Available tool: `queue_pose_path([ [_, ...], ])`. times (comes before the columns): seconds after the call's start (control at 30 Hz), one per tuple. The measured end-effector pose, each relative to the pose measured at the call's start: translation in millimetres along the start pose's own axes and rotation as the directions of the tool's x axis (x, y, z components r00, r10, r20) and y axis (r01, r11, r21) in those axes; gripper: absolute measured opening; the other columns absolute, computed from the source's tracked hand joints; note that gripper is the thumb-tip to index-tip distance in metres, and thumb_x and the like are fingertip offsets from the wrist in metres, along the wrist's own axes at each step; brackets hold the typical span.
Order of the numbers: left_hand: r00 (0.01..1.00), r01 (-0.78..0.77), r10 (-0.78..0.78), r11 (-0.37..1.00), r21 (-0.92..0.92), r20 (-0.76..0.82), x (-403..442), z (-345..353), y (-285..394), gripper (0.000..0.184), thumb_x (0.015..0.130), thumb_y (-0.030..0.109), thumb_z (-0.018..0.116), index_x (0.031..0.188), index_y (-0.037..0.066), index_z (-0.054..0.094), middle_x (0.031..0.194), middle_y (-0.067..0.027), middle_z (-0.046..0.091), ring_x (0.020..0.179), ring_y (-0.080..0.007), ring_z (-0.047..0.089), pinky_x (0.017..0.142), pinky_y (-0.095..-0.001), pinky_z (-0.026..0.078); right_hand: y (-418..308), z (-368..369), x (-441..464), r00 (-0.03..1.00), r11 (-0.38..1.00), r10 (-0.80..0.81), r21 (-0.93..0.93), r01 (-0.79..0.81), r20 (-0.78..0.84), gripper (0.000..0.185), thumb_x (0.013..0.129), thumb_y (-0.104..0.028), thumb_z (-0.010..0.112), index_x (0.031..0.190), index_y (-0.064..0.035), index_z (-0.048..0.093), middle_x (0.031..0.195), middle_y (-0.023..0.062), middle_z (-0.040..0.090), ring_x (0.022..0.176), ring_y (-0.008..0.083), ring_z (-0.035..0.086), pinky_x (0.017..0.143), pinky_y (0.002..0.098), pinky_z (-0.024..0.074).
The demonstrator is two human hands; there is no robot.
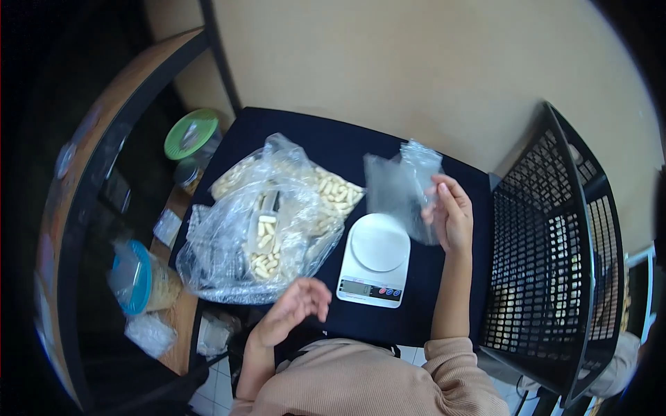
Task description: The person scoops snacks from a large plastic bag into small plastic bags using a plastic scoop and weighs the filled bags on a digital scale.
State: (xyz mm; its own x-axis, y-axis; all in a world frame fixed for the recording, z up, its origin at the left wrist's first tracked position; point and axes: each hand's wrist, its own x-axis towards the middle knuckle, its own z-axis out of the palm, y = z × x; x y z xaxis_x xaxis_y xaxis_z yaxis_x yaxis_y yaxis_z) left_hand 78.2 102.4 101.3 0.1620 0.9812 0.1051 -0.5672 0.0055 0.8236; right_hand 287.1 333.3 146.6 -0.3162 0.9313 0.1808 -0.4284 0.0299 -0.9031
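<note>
My right hand (451, 215) is over the right edge of several clear plastic bags (392, 184) at the back of the table. Its fingers are loosely bent and apart, and its fingertips are blurred against the plastic. Just in front of the bags stands a white kitchen scale (374, 260) with a round plate and a small display. Near the table's front edge, my left hand (298, 308) is raised with loosely curled fingers and nothing in it. Beyond it lies a large clear plastic bag (229, 243) of pale, finger-shaped snack pieces (267, 239), its mouth open. A clear scoop or container is partly visible inside.
A dark cloth covers the table (423, 319). At the right stands a tall black plastic basket (541, 277). Shelves on the left hold a green-lidded tub (192, 134) and a blue-lidded tub (142, 277). A beige wall (416, 76) rises behind the table.
</note>
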Motion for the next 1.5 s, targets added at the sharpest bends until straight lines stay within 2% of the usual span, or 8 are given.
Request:
queue_pose_path([
  [0.1, 0.911, -0.143, 0.280, 0.903, 0.405, -0.302, 18, 13, 16, 0.050, 0.086, 0.024, 0.052, 0.124, 0.003, 0.029, 0.122, -0.0122, 0.040, 0.097, -0.0191, 0.048, 0.081, -0.0316, 0.042, -3, 37, -16, 0.943, 0.990, 0.126, 0.021, -0.139, 0.308, 0.022, 0.090, -0.014, 0.045, 0.100, 0.0033, 0.054, 0.079, 0.0109, 0.060, 0.050, 0.0152, 0.059, 0.041, 0.0212, 0.0432],
  [0.4, 0.792, -0.294, 0.379, 0.924, 0.247, -0.478, -16, 11, 27, 0.012, 0.081, -0.002, 0.056, 0.092, -0.001, 0.055, 0.086, -0.0094, 0.060, 0.075, -0.0120, 0.059, 0.063, -0.0233, 0.049, 26, 89, -22, 0.823, 0.983, 0.170, -0.153, -0.102, 0.542, 0.023, 0.085, -0.009, 0.051, 0.104, 0.0039, 0.053, 0.082, 0.0131, 0.059, 0.064, 0.0167, 0.059, 0.054, 0.0256, 0.0482],
  [0.47, 0.658, -0.342, 0.474, 0.880, 0.329, -0.585, -24, 11, 26, 0.014, 0.079, -0.001, 0.059, 0.093, -0.002, 0.054, 0.082, -0.0094, 0.060, 0.073, -0.0117, 0.059, 0.063, -0.0231, 0.049, 31, 113, -27, 0.796, 0.546, -0.402, -0.580, 0.605, 0.452, 0.027, 0.077, -0.005, 0.058, 0.104, 0.0021, 0.054, 0.089, 0.0154, 0.056, 0.080, 0.0238, 0.058, 0.069, 0.0311, 0.0464],
  [0.63, 0.208, -0.322, 0.785, 0.618, 0.717, -0.583, -34, 28, 34, 0.025, 0.066, -0.004, 0.072, 0.076, 0.003, 0.050, 0.068, -0.0048, 0.057, 0.064, -0.0082, 0.056, 0.062, -0.0198, 0.044, 16, 162, -81, 0.663, 0.697, -0.377, -0.272, 0.663, 0.647, 0.021, 0.067, -0.002, 0.065, 0.087, -0.0005, 0.059, 0.085, 0.0118, 0.060, 0.081, 0.0235, 0.057, 0.070, 0.0292, 0.0450],
  [0.93, 0.149, -0.184, 0.855, 0.517, 0.836, -0.496, -58, 38, 29, 0.024, 0.062, 0.000, 0.075, 0.069, 0.002, 0.052, 0.067, -0.0050, 0.060, 0.062, -0.0067, 0.056, 0.058, -0.0188, 0.044, 37, 197, -108, 0.515, 0.961, -0.087, -0.064, 0.269, 0.853, 0.014, 0.076, -0.004, 0.062, 0.087, 0.0049, 0.062, 0.079, 0.0144, 0.062, 0.065, 0.0206, 0.060, 0.060, 0.0264, 0.0480],
  [1.13, 0.380, 0.022, 0.646, 0.709, 0.705, -0.662, -68, 35, 31, 0.020, 0.068, -0.009, 0.067, 0.074, 0.002, 0.051, 0.071, -0.0003, 0.052, 0.067, -0.0062, 0.053, 0.062, -0.0193, 0.044, 59, 193, -99, 0.407, 0.983, 0.133, -0.172, 0.060, 0.904, 0.014, 0.083, -0.008, 0.054, 0.083, 0.0047, 0.059, 0.074, 0.0141, 0.059, 0.061, 0.0221, 0.057, 0.056, 0.0286, 0.0435],
  [1.27, 0.455, 0.351, 0.677, 0.461, 0.815, -0.578, -67, 41, 36, 0.014, 0.082, 0.002, 0.054, 0.071, -0.003, 0.047, 0.065, -0.0063, 0.045, 0.056, -0.0097, 0.043, 0.051, -0.0245, 0.035, 66, 199, -105, 0.445, 0.889, -0.010, -0.196, 0.414, 0.895, 0.013, 0.082, -0.006, 0.053, 0.073, 0.0030, 0.053, 0.064, 0.0146, 0.051, 0.056, 0.0298, 0.052, 0.051, 0.0343, 0.0409],
  [1.5, 0.310, 0.384, 0.852, 0.295, 0.875, -0.423, -61, 31, 22, 0.016, 0.081, 0.000, 0.047, 0.066, -0.003, 0.040, 0.061, -0.0162, 0.040, 0.054, -0.0320, 0.042, 0.050, -0.0378, 0.034, 79, 209, -121, 0.496, 0.763, -0.197, -0.186, 0.619, 0.846, 0.008, 0.077, -0.002, 0.056, 0.071, 0.0017, 0.056, 0.059, 0.0112, 0.049, 0.047, 0.0242, 0.049, 0.044, 0.0312, 0.0388],
])
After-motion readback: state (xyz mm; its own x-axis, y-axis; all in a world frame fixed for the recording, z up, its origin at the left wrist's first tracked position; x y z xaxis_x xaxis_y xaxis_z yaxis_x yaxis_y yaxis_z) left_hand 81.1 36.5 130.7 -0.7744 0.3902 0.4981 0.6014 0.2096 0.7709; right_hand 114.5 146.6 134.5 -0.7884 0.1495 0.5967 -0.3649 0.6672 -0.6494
